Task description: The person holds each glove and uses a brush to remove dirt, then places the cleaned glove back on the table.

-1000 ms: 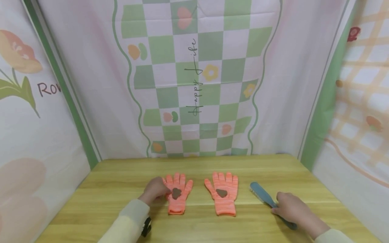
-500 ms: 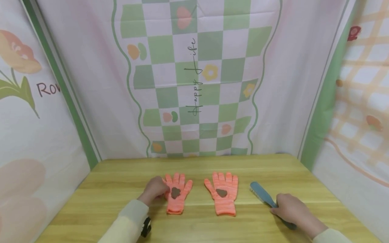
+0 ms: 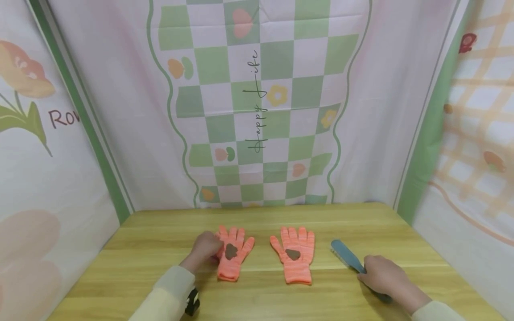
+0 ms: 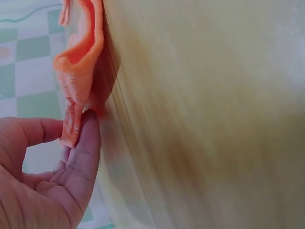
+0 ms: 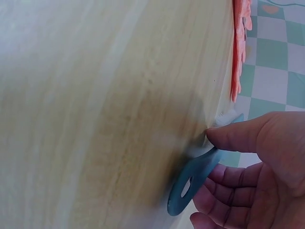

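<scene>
Two orange knit gloves lie on the wooden table, each with a brown patch on it. My left hand [image 3: 206, 246] pinches the outer edge of the left glove [image 3: 230, 266]; in the left wrist view, thumb and fingers close on a narrow part of that glove [image 4: 78, 83], which is lifted off the tabletop there. The right glove [image 3: 298, 271] lies flat, fingers pointing away, touched by neither hand. At the right, my right hand [image 3: 383, 276] grips the handle of a blue-grey brush [image 3: 346, 254] with pale bristles. The right wrist view shows a hole in the handle end [image 5: 193, 179].
The wooden table [image 3: 257, 303] ends at a hanging curtain [image 3: 257, 107] with green and white checks. Printed cloth panels stand along the left [image 3: 52, 187] and right [image 3: 474, 178] sides. A black and white object [image 3: 192, 302] sits at the left sleeve's cuff.
The left glove has shifted slightly left and away from me with my left hand, its cuff swinging left. My right hand and the brush have hardly moved.
</scene>
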Demonstrator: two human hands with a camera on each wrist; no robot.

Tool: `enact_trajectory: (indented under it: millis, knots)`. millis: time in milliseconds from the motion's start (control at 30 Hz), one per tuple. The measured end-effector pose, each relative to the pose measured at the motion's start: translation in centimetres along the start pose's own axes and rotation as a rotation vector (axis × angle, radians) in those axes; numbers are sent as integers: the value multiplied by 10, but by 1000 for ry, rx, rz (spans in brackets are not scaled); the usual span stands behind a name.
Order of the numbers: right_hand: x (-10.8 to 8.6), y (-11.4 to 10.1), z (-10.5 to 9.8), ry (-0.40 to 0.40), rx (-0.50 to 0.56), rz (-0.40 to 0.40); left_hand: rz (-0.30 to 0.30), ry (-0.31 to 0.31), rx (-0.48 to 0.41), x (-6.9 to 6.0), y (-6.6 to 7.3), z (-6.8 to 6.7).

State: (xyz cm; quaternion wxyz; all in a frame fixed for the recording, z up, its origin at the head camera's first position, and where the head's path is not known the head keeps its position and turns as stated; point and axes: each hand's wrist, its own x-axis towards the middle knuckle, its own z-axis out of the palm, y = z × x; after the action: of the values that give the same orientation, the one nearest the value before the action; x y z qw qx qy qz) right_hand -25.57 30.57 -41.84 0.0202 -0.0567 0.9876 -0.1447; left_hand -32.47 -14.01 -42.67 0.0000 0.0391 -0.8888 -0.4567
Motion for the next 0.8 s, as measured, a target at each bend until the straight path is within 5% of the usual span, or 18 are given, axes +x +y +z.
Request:
enact_trajectory:
  millis: [167, 433, 800]
  knots:
    - [0, 0, 0, -8, 14, 9, -17, 8, -92, -2, -1, -1]
    - [0, -1, -1, 13, 47, 4, -179, -5, -305, 2, -4, -1]
    - [0, -1, -3, 82, 53, -25, -296, -23, -455, 4, -2, 3]
